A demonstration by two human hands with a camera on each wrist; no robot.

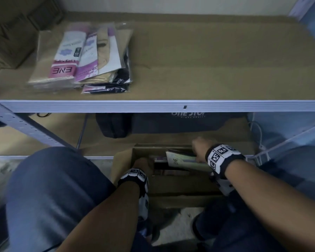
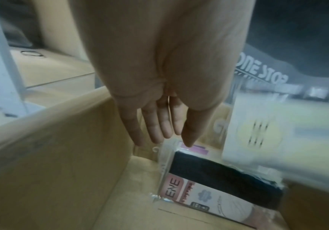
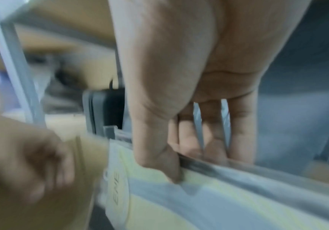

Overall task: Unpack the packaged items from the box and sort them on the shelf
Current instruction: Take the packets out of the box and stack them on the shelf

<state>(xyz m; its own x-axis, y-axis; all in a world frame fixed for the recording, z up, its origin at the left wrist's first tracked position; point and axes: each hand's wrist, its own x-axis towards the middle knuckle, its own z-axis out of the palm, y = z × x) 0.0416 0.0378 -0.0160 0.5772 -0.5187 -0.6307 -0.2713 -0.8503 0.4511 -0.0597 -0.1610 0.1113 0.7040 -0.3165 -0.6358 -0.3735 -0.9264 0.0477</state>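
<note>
A pale pack (image 1: 182, 159) is pinched at its top edge by the right hand (image 1: 200, 146), at 2 o'clock in the box (image 1: 124, 157). The left hand (image 2: 159, 124) is held flat and empty over a dark pack (image 2: 218, 175). Probably light, floppy, slippery film, so best gripped by an edge.

Our right grip (image 1: 200, 148) pinches a pale-yellow plastic packet (image 1: 182, 158) over the open cardboard box (image 1: 124, 160); a black ENE packet (image 2: 218, 179) lies below our left grip (image 2: 159, 124).
</note>
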